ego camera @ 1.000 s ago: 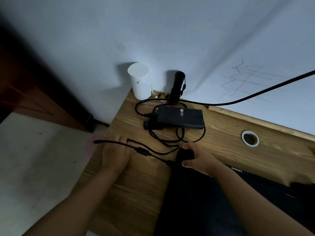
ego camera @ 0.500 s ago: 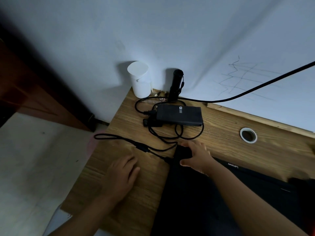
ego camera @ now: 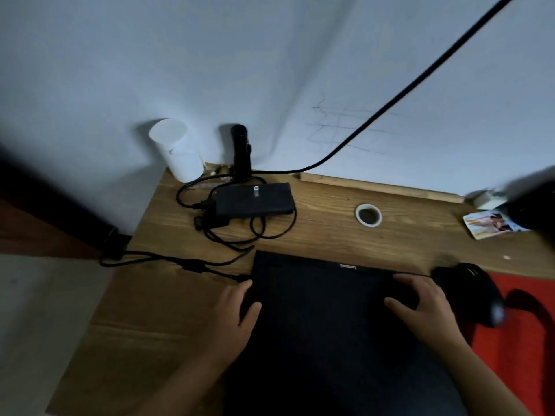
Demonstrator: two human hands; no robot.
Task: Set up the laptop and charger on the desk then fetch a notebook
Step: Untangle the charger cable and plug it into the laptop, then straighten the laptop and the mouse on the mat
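A closed black laptop lies on the wooden desk in front of me. My left hand grips its left edge, thumb on the lid. My right hand lies over the lid's far right corner, fingers curled at the far edge. The black charger brick sits at the back left among loops of its cable. Its thin cable hangs off the desk's left edge and runs to the laptop's far left corner. No notebook is in view.
A white cup and a black cylinder stand against the wall. A cable hole is behind the laptop. A black mouse rests on a red mat. A printed packet lies at the back right.
My left hand left the bare desk and took the laptop's left edge. My right hand slid from the lid's far left corner to its far right corner. The view swung right.
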